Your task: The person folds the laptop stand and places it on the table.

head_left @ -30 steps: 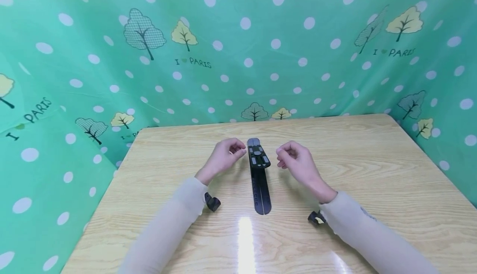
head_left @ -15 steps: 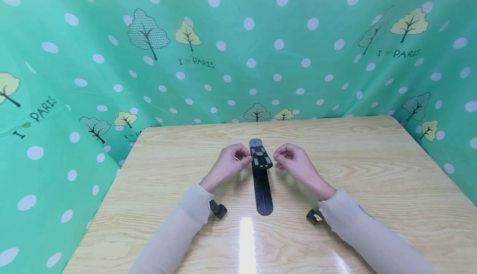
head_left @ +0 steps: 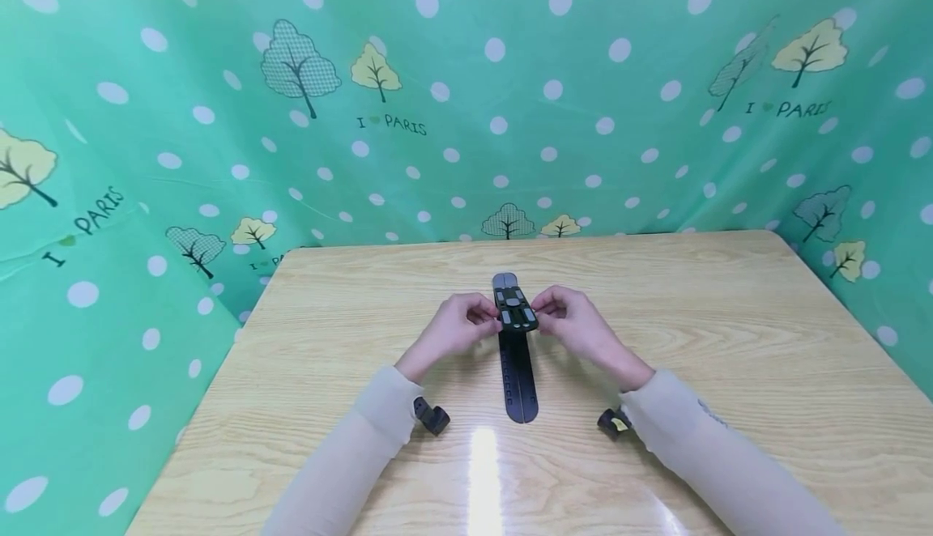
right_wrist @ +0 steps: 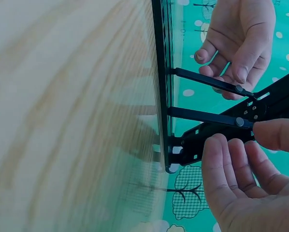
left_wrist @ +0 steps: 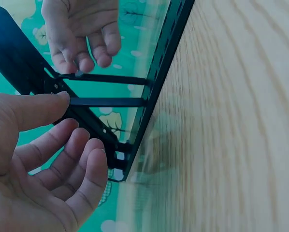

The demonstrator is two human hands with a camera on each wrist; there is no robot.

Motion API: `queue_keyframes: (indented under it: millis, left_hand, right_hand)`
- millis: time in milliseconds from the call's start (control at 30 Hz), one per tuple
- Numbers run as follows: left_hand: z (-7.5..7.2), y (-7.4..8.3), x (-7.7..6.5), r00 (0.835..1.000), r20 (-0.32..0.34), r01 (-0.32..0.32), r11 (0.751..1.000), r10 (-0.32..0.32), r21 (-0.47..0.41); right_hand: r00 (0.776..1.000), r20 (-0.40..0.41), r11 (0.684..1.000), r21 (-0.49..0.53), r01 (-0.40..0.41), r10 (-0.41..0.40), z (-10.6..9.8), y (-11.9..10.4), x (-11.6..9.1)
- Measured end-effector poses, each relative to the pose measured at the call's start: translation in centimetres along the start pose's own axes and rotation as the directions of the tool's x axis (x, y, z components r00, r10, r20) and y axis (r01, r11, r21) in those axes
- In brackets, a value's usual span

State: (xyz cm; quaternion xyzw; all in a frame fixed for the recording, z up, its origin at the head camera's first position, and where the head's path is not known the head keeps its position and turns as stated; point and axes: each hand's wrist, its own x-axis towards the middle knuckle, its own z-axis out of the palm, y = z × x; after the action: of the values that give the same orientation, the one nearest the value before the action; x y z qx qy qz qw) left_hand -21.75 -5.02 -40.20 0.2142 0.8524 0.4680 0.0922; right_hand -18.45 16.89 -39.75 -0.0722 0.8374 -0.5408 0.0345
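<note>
A black folding laptop stand (head_left: 516, 315) with grey pads stands partly unfolded on the table. Its long split base (head_left: 520, 394) lies flat, while the upper plate tilts up from it. In the wrist views, two thin struts (left_wrist: 108, 102) link base and plate. My left hand (head_left: 457, 327) is at the plate's left edge, its thumb on a strut's upper end and fingers curled beside the plate. On the opposite side, my right hand (head_left: 576, 327) pinches near the other strut's upper end (right_wrist: 241, 122). Both hands' fingertips are partly hidden by the plate in the head view.
The light wood table (head_left: 328, 439) reaches back to a green dotted curtain (head_left: 408, 172) that also hangs along both sides. Small black wrist cameras (head_left: 433, 418) sit under both cuffs. A bright light reflection crosses the tabletop's front.
Both hands have closed in on the stand from either side, going from apart to touching its edges. The stand keeps its pose; the head view has shifted slightly.
</note>
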Motion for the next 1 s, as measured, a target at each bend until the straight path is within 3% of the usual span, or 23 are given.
queue_keyframes:
  millis: [233,600,1000]
  left_hand:
    - [0.6,0.2,-0.2,1.0,-0.003,0.017,0.997,-0.018,-0.079]
    - [1.1,0.4,-0.1,0.999,-0.044,0.013,0.995,-0.017,-0.095]
    - [1.4,0.3,-0.3,0.996,-0.071,0.049,0.992,-0.057,-0.117]
  right_hand:
    - [1.0,0.016,0.999,-0.051,0.014,-0.013,0.2,-0.2,0.3]
    - [0.998,0.047,0.998,-0.05,-0.045,0.047,0.5,0.1,0.8]
    - [0.998,0.06,0.996,-0.082,-0.016,0.021,0.8,0.1,0.8]
